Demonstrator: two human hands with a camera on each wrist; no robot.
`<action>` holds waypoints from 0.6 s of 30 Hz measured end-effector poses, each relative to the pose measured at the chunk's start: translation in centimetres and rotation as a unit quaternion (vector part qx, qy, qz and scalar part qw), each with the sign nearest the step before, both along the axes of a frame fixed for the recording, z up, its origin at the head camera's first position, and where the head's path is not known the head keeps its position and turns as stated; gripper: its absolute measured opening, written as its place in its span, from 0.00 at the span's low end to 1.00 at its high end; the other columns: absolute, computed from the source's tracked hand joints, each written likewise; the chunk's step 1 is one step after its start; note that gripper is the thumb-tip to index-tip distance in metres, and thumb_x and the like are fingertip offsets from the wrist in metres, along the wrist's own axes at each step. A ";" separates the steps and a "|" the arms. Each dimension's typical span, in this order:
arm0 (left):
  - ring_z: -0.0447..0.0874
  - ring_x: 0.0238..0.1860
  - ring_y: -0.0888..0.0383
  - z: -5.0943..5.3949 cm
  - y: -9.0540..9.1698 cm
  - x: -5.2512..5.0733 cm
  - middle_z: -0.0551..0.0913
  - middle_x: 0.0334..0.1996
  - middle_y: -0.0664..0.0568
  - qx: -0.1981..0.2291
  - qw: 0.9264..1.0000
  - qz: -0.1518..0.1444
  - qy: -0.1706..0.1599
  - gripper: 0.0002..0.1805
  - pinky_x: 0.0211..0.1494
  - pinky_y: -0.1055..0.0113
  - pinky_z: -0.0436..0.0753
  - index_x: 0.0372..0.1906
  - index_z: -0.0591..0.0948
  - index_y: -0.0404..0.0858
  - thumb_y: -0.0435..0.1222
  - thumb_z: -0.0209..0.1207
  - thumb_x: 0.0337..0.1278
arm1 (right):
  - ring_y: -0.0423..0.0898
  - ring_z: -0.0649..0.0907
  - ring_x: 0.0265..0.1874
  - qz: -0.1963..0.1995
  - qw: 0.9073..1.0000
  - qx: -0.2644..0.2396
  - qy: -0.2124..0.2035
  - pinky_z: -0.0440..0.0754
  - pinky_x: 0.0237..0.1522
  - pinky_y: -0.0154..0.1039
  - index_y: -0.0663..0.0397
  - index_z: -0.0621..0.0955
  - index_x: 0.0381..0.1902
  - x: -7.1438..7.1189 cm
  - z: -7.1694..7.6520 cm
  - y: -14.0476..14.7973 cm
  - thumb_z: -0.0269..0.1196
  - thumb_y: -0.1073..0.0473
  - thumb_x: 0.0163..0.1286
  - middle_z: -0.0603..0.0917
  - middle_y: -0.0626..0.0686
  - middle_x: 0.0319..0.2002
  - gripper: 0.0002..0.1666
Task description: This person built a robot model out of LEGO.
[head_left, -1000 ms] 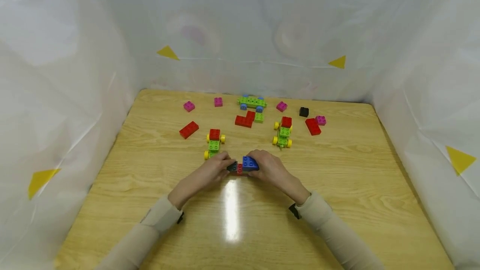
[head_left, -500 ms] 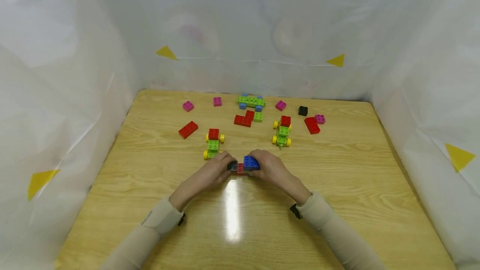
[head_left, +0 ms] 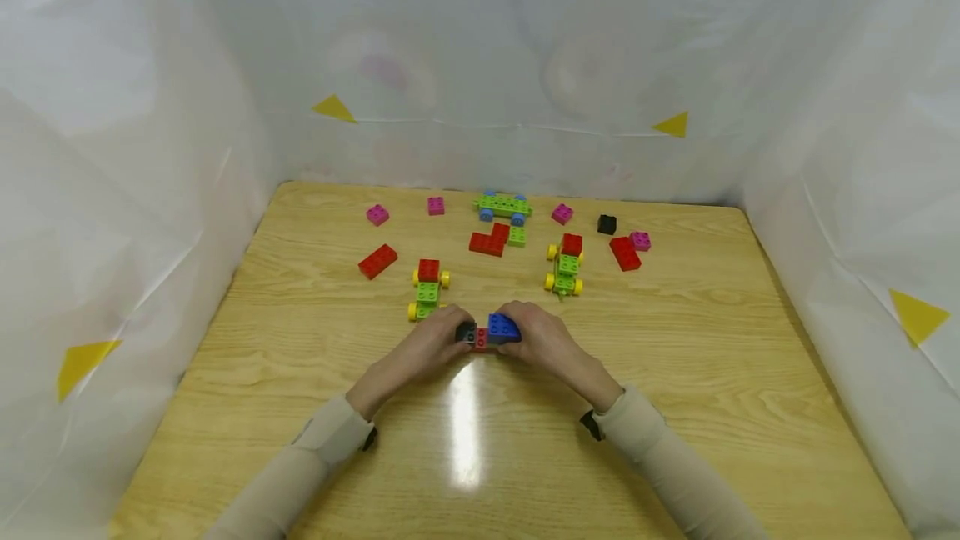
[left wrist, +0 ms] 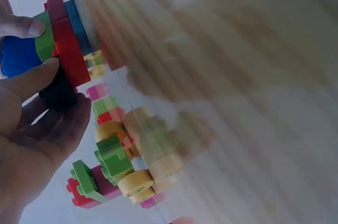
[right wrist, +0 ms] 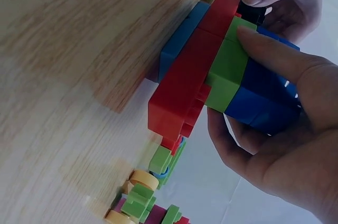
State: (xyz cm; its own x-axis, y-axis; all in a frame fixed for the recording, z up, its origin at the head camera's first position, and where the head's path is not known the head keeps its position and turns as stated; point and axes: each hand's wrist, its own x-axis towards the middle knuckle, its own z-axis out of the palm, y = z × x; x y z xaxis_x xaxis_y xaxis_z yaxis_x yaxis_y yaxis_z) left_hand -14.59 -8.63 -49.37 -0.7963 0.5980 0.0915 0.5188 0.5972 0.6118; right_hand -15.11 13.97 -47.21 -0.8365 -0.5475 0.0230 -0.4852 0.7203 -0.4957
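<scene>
Beige slvs [head_left: 667, 463], blk wrist pcs [head_left: 591, 425]

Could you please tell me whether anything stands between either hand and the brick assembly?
Nothing visible does: the left hand pinches its black brick, and the right hand grips its blue bricks directly.

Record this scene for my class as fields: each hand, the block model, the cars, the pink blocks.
Left hand: pinches black block
Right hand: holds blue blocks, thumb touching green
Block model: held between both hands; black, red, green, blue
Yellow-wheeled cars: two, the left one partly hidden
Blue-wheeled car: one, near the far edge
Pink blocks: four, on the table
</scene>
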 end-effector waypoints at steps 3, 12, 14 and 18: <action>0.77 0.45 0.56 0.0 0.1 -0.1 0.79 0.44 0.49 -0.007 1.000 -0.013 0.023 0.16 0.49 0.61 0.78 0.48 0.77 0.36 0.32 0.66 0.56 | 0.49 0.81 0.46 -0.001 1.000 -0.002 -0.002 0.79 0.50 0.48 0.56 0.80 0.49 0.0 -0.1 0.0 0.75 0.59 0.53 0.83 0.53 0.46 0.25; 0.75 0.45 0.59 0.3 0.2 -0.4 0.77 0.45 0.51 -0.037 0.999 -0.013 0.004 0.16 0.49 0.64 0.77 0.50 0.75 0.39 0.35 0.64 0.59 | 0.50 0.80 0.49 0.001 1.000 -0.005 -0.020 0.77 0.53 0.50 0.56 0.78 0.53 -0.2 0.0 0.3 0.74 0.59 0.55 0.82 0.55 0.50 0.29; 0.75 0.47 0.59 0.4 0.2 -0.4 0.77 0.47 0.51 -0.047 0.999 -0.004 -0.010 0.18 0.51 0.64 0.77 0.52 0.75 0.39 0.36 0.64 0.59 | 0.52 0.79 0.52 0.000 1.000 -0.004 -0.028 0.77 0.54 0.51 0.55 0.76 0.58 -0.2 0.0 0.3 0.74 0.58 0.55 0.80 0.56 0.53 0.32; 0.76 0.51 0.55 0.7 0.5 -0.4 0.77 0.51 0.49 -0.066 0.998 -0.006 -0.019 0.22 0.55 0.61 0.77 0.56 0.75 0.37 0.37 0.66 0.57 | 0.53 0.77 0.55 0.001 0.999 0.001 -0.049 0.76 0.56 0.52 0.52 0.69 0.67 0.1 0.1 0.7 0.73 0.54 0.57 0.77 0.59 0.58 0.42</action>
